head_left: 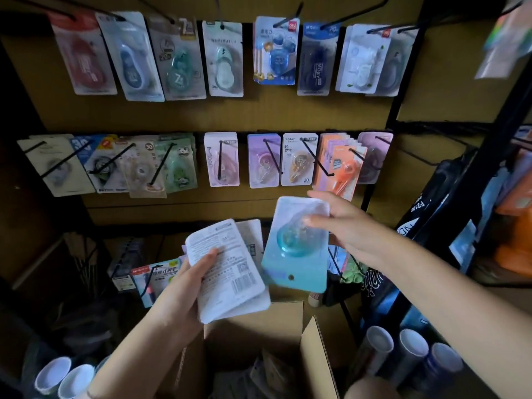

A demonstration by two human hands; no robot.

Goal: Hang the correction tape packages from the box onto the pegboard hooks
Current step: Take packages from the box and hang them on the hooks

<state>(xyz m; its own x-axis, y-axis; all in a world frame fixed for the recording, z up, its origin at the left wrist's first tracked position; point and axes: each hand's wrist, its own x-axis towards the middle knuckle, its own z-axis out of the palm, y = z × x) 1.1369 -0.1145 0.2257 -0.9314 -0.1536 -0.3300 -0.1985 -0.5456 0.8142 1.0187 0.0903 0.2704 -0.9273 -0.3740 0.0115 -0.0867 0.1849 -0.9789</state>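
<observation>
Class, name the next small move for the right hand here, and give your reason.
Probably turn the blue package upright. The right hand holds it with its hang hole at the bottom, so it cannot go onto a pegboard hook yet. The left hand holds the stack of packages.

The box [256, 341] is plain brown cardboard, matt. The teal package [295, 249] has a clear glossy plastic blister on smooth card. The stack of packages [230, 272] shows matt white printed card backs. The hooks [313, 159] are thin black metal wire. The backing board [259, 113] looks like dull brown cardboard.
</observation>
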